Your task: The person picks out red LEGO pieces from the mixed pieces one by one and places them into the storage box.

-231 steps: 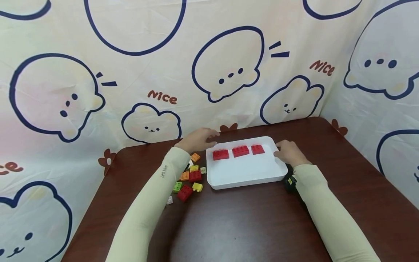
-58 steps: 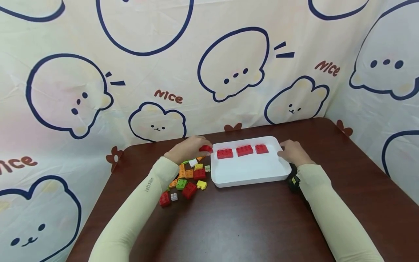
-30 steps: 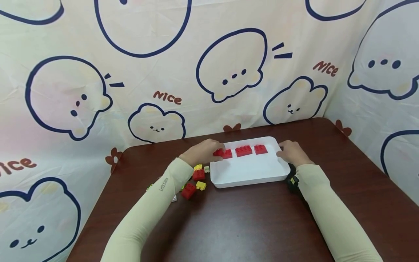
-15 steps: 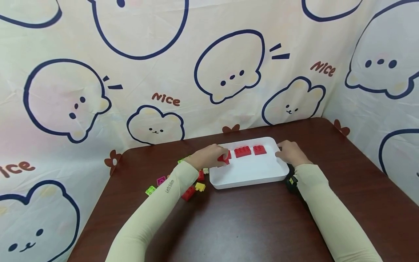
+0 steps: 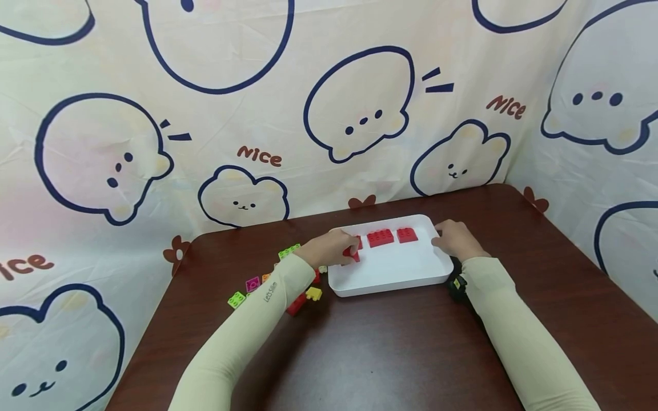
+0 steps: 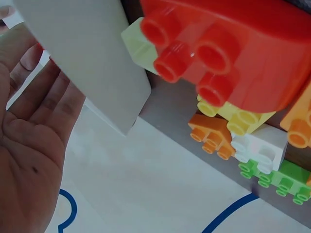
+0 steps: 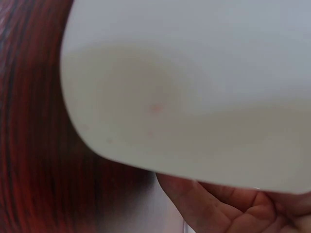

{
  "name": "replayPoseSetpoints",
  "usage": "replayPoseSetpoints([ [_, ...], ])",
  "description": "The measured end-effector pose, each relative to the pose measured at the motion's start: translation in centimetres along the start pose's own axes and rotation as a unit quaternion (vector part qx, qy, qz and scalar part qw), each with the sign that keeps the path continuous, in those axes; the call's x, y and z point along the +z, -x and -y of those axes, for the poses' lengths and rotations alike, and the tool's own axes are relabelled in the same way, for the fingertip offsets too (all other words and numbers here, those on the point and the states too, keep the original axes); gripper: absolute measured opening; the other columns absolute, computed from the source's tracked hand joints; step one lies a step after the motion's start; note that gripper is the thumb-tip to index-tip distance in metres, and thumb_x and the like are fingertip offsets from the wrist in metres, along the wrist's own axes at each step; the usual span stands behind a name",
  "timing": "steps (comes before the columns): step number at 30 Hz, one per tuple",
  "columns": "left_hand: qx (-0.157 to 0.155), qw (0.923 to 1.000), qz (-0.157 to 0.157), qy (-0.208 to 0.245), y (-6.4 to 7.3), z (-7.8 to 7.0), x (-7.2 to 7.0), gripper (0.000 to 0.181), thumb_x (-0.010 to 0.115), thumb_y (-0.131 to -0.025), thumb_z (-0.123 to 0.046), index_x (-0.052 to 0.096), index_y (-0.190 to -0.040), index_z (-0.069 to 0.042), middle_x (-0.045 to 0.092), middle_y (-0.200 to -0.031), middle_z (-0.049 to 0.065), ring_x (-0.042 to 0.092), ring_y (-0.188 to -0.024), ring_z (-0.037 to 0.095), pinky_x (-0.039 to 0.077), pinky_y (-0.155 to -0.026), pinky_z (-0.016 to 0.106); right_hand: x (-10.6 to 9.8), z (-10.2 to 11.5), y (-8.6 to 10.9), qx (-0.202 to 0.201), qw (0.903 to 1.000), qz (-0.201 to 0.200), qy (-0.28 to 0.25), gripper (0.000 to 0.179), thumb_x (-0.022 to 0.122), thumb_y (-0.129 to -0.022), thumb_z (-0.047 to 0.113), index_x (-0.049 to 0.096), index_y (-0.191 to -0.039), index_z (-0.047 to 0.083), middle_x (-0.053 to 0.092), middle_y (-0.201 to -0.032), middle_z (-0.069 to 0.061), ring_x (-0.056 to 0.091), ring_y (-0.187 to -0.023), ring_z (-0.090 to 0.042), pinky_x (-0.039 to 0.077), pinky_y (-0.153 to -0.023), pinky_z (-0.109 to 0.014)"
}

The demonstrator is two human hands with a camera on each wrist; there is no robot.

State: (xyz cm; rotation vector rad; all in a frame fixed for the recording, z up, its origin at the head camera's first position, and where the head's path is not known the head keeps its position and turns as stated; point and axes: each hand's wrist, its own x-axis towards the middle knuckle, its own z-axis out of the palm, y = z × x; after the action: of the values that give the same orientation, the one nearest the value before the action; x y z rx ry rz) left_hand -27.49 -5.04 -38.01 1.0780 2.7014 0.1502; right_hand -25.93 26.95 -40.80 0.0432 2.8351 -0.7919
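My left hand (image 5: 331, 247) reaches over the left side of a shallow white tray (image 5: 401, 265), pinching a red toy building block (image 5: 354, 258) low over or on the tray floor. Contact with the floor cannot be made out. Along the tray's far side lie a red block (image 5: 380, 237) with rows of studs, a shorter red block (image 5: 407, 234), and a third red one partly hidden behind my left fingers. My right hand (image 5: 457, 240) grips the tray's right rim. In the right wrist view, curled fingers (image 7: 228, 206) show at the tray's edge (image 7: 194, 170).
Left of the tray, loose blocks lie partly under my left sleeve: green (image 5: 236, 299), magenta (image 5: 252, 284), yellow (image 5: 314, 293) and red (image 5: 296, 304). In the left wrist view a large red block (image 6: 262, 53) stands near the tray wall (image 6: 92, 63). A patterned cloth (image 5: 231, 125) hangs behind the brown table (image 5: 385, 354).
My left hand has brought a red block rightward from the pile into the tray, then nearer to me, just in front of the leftmost red block. My right hand keeps its place on the rim.
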Motion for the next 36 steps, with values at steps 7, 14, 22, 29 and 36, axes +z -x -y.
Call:
replayPoseSetpoints([
  [7,-0.005,1.0,0.003,-0.005,0.2,0.2,0.3,0.018,0.083,-0.086,-0.024,0.068,-0.096,-0.021,0.065,-0.09,-0.009,0.059,-0.086,0.013,0.054,-0.074,0.017,0.0,0.1,0.0,-0.004,1.0,-0.002,0.0,0.05,0.059,-0.099,0.013,0.049,-0.139,-0.014,0.048,-0.139,-0.037,0.054,-0.116,-0.045,0.047,-0.1,-0.06],
  [14,-0.019,0.9997,0.015,-0.002,0.5,0.2,0.3,0.02,0.084,-0.086,-0.026,0.067,-0.097,-0.022,0.065,-0.091,-0.01,0.059,-0.088,0.013,0.055,-0.073,0.02,0.0,0.2,0.0,-0.006,1.0,-0.003,0.001,0.049,0.059,-0.099,0.013,0.05,-0.139,-0.014,0.049,-0.139,-0.037,0.054,-0.116,-0.045,0.047,-0.1,-0.06],
  [22,-0.017,0.9998,0.01,0.005,0.6,0.3,0.5,0.021,0.084,-0.086,-0.026,0.068,-0.098,-0.022,0.066,-0.092,-0.01,0.059,-0.088,0.013,0.055,-0.073,0.02,0.1,0.2,0.0,-0.006,1.0,-0.002,0.001,0.049,0.059,-0.099,0.013,0.05,-0.139,-0.014,0.049,-0.139,-0.037,0.054,-0.116,-0.045,0.047,-0.1,-0.06],
  [29,-0.006,1.0,0.004,0.004,0.6,0.4,0.5,0.021,0.083,-0.086,-0.025,0.07,-0.102,-0.021,0.068,-0.095,-0.008,0.06,-0.089,0.012,0.056,-0.08,0.021,0.0,0.1,-0.1,-0.002,1.0,0.002,0.001,0.051,0.059,-0.099,0.013,0.048,-0.14,-0.015,0.048,-0.138,-0.037,0.055,-0.114,-0.044,0.049,-0.099,-0.059],
  [36,-0.006,0.9998,-0.006,-0.018,1.0,0.1,0.2,0.029,0.082,-0.086,-0.028,0.072,-0.113,-0.021,0.07,-0.104,-0.005,0.061,-0.094,0.012,0.056,-0.086,0.024,0.1,0.0,-0.1,0.002,1.0,-0.003,0.004,0.049,0.058,-0.098,0.012,0.05,-0.139,-0.015,0.05,-0.138,-0.037,0.056,-0.113,-0.043,0.05,-0.097,-0.057],
])
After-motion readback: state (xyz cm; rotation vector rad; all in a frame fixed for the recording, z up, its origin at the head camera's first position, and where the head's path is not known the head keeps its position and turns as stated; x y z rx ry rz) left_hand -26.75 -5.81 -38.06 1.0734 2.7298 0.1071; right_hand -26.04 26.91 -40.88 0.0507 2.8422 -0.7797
